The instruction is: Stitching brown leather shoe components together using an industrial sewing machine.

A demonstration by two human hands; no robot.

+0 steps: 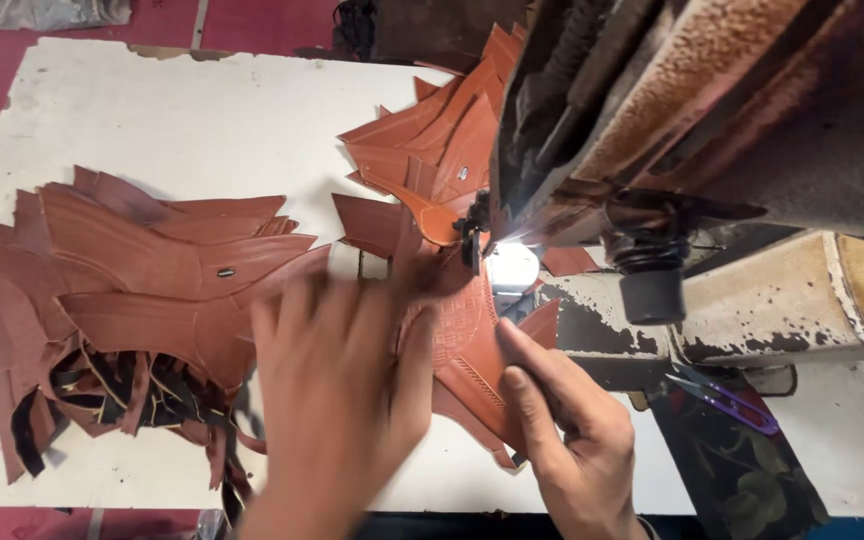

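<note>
My left hand (337, 390) lies flat and blurred on a brown leather piece (467, 330) that runs under the needle of a worn sewing machine (672, 130). My right hand (572, 430) presses the near right edge of that same piece with its fingers, just in front of the machine bed. A small lamp (510, 262) glows at the needle. Whether either hand grips the leather or only rests on it, I cannot tell.
A heap of cut brown leather pieces (142, 270) lies at the left on the white table (202, 110), with dark strips (122, 385) under it. More sewn pieces (432, 150) pile behind the needle. Purple thread snips (727, 400) lie at the right.
</note>
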